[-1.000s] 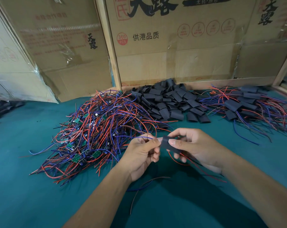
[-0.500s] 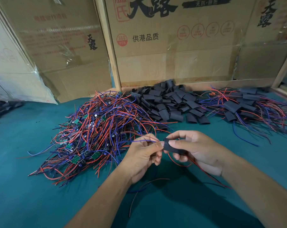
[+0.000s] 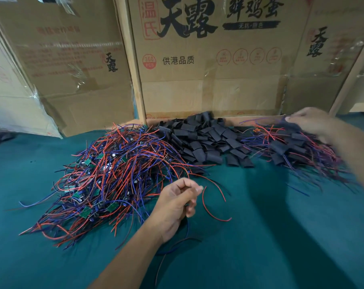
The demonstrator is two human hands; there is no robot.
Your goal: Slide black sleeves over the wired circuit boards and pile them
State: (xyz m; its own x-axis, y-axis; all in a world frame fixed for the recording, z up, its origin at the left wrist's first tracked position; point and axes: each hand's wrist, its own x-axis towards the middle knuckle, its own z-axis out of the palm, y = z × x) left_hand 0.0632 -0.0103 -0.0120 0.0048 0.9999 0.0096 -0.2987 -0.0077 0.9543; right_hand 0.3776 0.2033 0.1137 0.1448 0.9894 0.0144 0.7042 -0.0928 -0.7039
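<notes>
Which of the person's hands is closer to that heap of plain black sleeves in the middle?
Hard to call. The left hand hangs in front of the black sleeves, the blurred right hand beside them over the finished pile.

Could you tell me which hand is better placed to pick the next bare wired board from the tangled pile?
The left hand, probably. It sits right beside the pile of unsleeved wired boards and appears to hold nothing, while the right hand is stretched far over the finished pile, blurred mid-motion.
</notes>
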